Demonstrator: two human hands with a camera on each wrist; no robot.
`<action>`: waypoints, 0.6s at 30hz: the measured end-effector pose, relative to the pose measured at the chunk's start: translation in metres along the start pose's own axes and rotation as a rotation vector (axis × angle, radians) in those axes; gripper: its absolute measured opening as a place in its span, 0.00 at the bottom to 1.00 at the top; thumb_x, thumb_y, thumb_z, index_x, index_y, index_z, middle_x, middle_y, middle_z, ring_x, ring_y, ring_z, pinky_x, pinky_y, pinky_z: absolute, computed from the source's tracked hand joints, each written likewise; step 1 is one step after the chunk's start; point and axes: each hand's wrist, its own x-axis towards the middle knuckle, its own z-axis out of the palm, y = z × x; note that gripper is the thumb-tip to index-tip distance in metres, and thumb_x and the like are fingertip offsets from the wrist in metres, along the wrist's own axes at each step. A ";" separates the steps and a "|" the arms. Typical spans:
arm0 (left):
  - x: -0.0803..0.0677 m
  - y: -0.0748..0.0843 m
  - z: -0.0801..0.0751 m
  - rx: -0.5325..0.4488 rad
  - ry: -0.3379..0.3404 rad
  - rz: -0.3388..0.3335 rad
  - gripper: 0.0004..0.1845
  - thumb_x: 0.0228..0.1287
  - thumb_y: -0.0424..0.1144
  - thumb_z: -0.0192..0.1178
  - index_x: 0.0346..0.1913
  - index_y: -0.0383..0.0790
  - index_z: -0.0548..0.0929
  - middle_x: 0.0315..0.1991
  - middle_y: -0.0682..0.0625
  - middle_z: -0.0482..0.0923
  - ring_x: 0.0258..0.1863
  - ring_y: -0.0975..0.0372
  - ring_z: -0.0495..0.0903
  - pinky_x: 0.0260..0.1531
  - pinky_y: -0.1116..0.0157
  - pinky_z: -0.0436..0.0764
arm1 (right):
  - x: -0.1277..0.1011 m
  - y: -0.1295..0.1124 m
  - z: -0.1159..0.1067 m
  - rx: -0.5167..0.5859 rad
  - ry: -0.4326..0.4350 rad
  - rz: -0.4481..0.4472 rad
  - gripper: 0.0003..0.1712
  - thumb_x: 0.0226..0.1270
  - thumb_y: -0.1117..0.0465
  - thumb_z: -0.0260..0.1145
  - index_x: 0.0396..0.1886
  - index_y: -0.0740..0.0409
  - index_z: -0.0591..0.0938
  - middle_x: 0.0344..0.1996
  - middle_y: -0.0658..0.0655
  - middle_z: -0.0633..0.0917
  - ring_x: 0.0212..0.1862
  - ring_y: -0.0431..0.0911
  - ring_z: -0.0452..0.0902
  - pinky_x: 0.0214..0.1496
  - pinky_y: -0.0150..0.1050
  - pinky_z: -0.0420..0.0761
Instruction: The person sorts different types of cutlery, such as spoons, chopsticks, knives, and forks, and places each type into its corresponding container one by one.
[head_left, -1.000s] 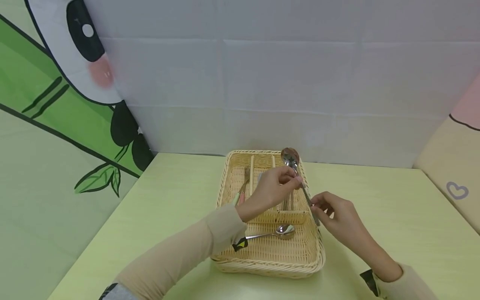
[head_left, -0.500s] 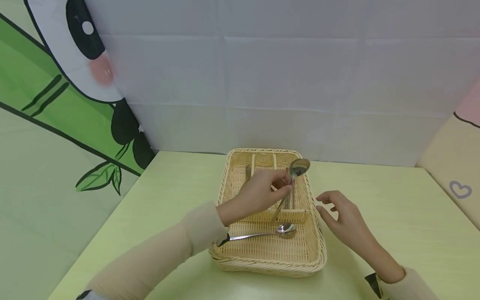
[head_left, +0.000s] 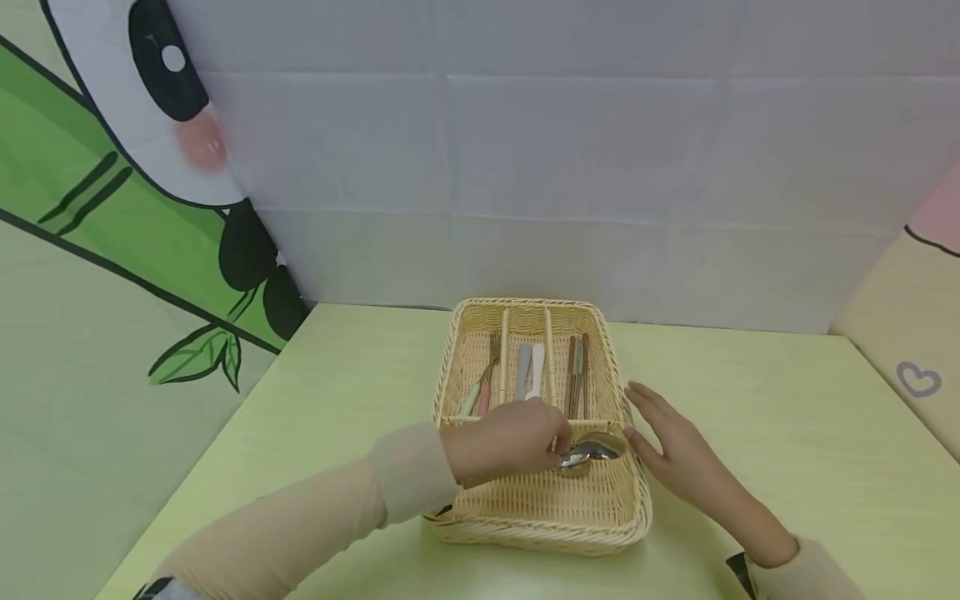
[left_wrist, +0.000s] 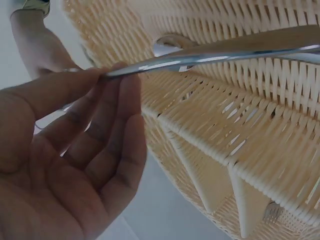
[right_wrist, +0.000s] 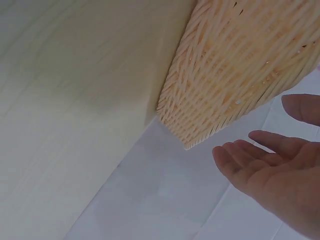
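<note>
Most of the sorting looked done: on the green bench [head_left: 750,392] the wicker tray [head_left: 633,517] already kept forks [head_left: 486,379], pale knives [head_left: 529,371] and dark chopsticks [head_left: 577,375] in its three far compartments. What remained, by my judgement, was letting the spoon [head_left: 592,452] go in the wide near compartment. Its bowl lay low over the weave beside another spoon bowl, its handle running back under the left hand [head_left: 510,440], whose grip was narrow, pinching the handle at the fingertips [left_wrist: 117,80]. Flat and slack, the right hand [head_left: 671,446] held nothing, just beside the tray's right wall.
</note>
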 end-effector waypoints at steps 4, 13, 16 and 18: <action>-0.002 0.002 0.008 0.055 -0.113 -0.034 0.05 0.57 0.34 0.60 0.25 0.45 0.82 0.21 0.56 0.78 0.15 0.69 0.67 0.16 0.74 0.69 | -0.001 -0.002 0.000 0.009 -0.049 0.010 0.28 0.62 0.67 0.59 0.61 0.72 0.65 0.64 0.70 0.63 0.60 0.66 0.66 0.54 0.58 0.71; -0.002 0.003 0.027 0.163 -0.162 -0.053 0.09 0.55 0.32 0.61 0.20 0.46 0.77 0.18 0.57 0.73 0.17 0.68 0.69 0.17 0.73 0.70 | -0.003 -0.003 0.001 -0.001 -0.094 -0.002 0.27 0.63 0.67 0.59 0.60 0.73 0.66 0.64 0.70 0.63 0.61 0.64 0.65 0.55 0.55 0.71; -0.001 0.003 0.030 0.201 -0.167 -0.040 0.11 0.55 0.32 0.61 0.19 0.46 0.75 0.17 0.57 0.72 0.17 0.67 0.68 0.17 0.73 0.69 | -0.003 -0.004 0.001 -0.008 -0.101 -0.006 0.27 0.62 0.67 0.59 0.60 0.74 0.66 0.64 0.70 0.63 0.61 0.64 0.65 0.55 0.53 0.71; -0.001 0.005 0.030 0.209 -0.180 -0.042 0.12 0.55 0.32 0.61 0.17 0.45 0.74 0.16 0.57 0.71 0.15 0.67 0.66 0.16 0.73 0.69 | -0.003 -0.004 0.001 -0.012 -0.104 -0.009 0.27 0.62 0.68 0.59 0.60 0.75 0.66 0.64 0.71 0.63 0.61 0.64 0.65 0.55 0.53 0.71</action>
